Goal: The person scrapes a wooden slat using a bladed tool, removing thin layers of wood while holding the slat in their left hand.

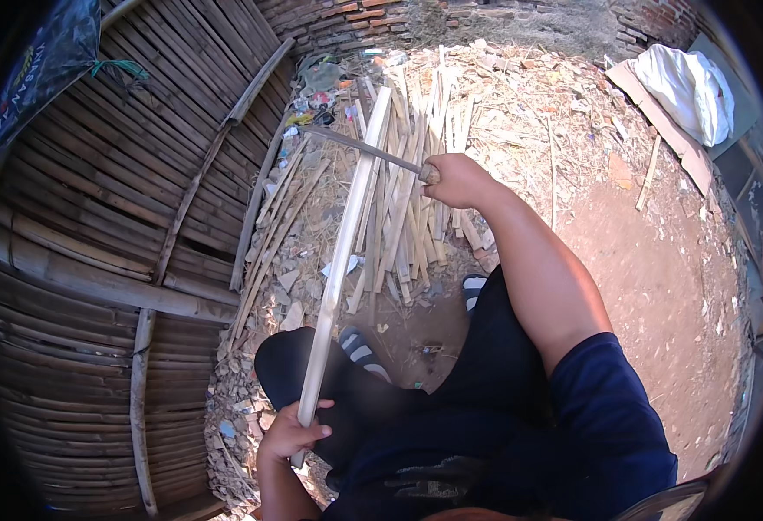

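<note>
A long pale bamboo strip (340, 252) slants up and away from me, past my left knee. Near its lower end my left hand (295, 432) is closed around it, thumb laid across the front. My right hand (458, 181) grips the handle of a long, narrow-bladed knife (360, 146). The blade points left and crosses the strip near its far end; whether its edge bites into the strip I cannot tell. Beyond and beneath the strip, a pile of split bamboo strips (407, 200) lies on the ground.
A woven bamboo wall (95, 174) stands close on the left, and a brick wall (355, 24) closes the far side. Rubble and chips cover the ground around the pile. At the far right a white sack (685, 94) lies on a brown sheet (659, 122).
</note>
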